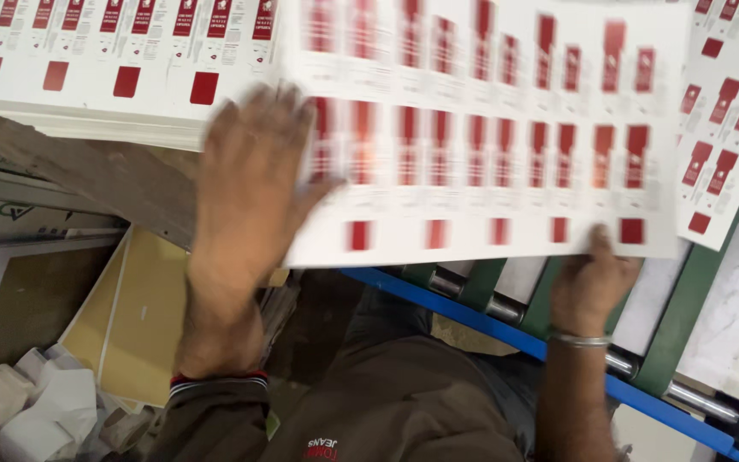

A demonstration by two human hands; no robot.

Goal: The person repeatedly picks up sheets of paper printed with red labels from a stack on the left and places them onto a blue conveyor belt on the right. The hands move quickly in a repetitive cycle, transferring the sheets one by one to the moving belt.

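A large white printed sheet (489,128) with rows of red label shapes is held in the air, blurred by motion. My left hand (245,188) grips its left edge, thumb over the front. My right hand (592,282), with a metal bangle on the wrist, pinches the sheet's lower right corner. Beneath the sheet runs a conveyor with a blue frame (472,316), green belts and metal rollers. A stack of the same printed sheets (104,77) lies at the upper left.
Another printed sheet (729,128) lies on the conveyor at the right. Yellow boards (130,316) and crumpled white paper (27,411) lie on the floor at lower left. A wooden plank (87,171) sits under the stack.
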